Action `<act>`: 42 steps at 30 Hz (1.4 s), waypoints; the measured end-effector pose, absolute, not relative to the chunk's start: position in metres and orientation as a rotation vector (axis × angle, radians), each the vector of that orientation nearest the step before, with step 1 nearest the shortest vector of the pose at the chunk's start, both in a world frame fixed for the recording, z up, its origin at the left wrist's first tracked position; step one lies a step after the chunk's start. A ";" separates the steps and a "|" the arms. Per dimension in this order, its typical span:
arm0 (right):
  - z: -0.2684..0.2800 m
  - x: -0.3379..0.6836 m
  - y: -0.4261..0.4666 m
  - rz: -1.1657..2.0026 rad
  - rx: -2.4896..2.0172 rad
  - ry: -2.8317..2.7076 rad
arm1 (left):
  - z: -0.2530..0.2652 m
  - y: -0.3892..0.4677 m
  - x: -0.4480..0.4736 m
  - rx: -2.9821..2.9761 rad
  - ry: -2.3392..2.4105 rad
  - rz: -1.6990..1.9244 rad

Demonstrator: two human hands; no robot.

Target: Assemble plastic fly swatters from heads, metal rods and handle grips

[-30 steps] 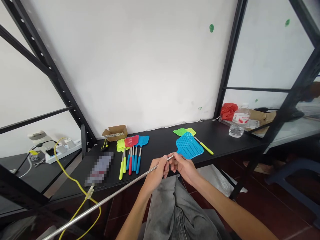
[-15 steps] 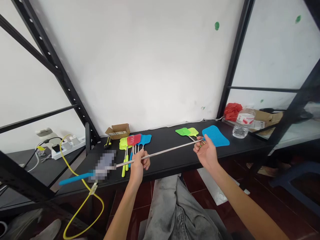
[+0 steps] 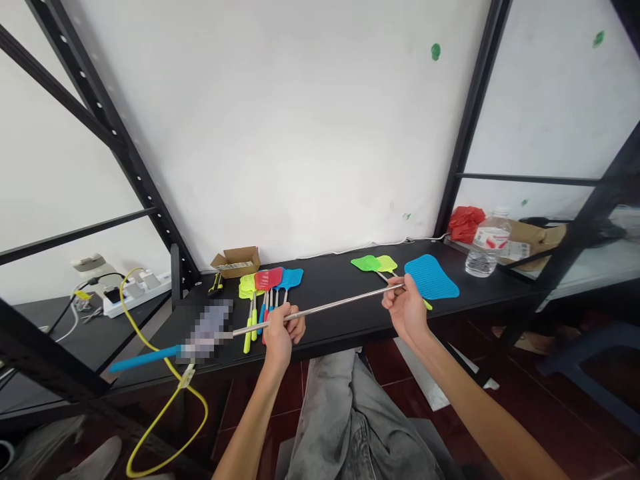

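A long fly swatter with a metal rod, blue head and blue handle is stretched out across the front of me. My left hand is closed around the rod near its middle. Close below the blue head, my right hand grips the rod's far end between thumb and fingers. Behind my left hand lies a group of swatters with yellow, red and blue heads, the red head on top. Beyond my right hand lie a green swatter and a yellow-green swatter, their handles partly hidden.
The black table carries a small open cardboard box and a pixelated flat object. A yellow cable hangs over the front edge. A water bottle and red plastic bag stand at right, a power strip at left.
The held swatter has shifted slightly left, its blue handle reaching further out. The blue head has tilted a little downward; my right hand has moved slightly left and down. Both hands still hold the rod.
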State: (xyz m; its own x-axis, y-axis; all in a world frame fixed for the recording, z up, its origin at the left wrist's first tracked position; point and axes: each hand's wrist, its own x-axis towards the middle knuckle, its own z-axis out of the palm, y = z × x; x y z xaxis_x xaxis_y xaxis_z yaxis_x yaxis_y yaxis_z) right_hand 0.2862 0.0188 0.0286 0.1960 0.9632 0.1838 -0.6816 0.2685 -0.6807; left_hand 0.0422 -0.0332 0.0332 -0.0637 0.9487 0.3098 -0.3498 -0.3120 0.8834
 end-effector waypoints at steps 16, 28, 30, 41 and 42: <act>0.020 0.230 -0.021 1.251 -0.472 -0.852 | 0.010 -0.037 0.084 1.230 0.760 1.498; 0.034 0.255 -0.008 1.480 -0.415 -0.746 | 0.029 -0.036 0.047 1.329 0.920 1.446; 0.036 0.265 -0.005 1.395 -0.468 -0.755 | 0.032 -0.035 0.041 1.252 0.893 1.526; 0.049 0.320 0.022 1.285 -0.575 -0.780 | 0.050 -0.038 0.016 1.011 0.847 1.759; 0.052 0.328 0.023 1.350 -0.585 -0.839 | 0.051 -0.039 0.013 1.011 0.840 1.774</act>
State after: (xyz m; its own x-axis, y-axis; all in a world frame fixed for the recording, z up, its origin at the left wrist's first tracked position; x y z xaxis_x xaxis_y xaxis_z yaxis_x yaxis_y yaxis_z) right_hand 0.3282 0.0230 0.0516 0.0111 0.9832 0.1824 -0.5994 0.1526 -0.7858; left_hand 0.0130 -0.0389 0.0506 -0.2607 0.9237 0.2809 -0.3679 -0.3640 0.8557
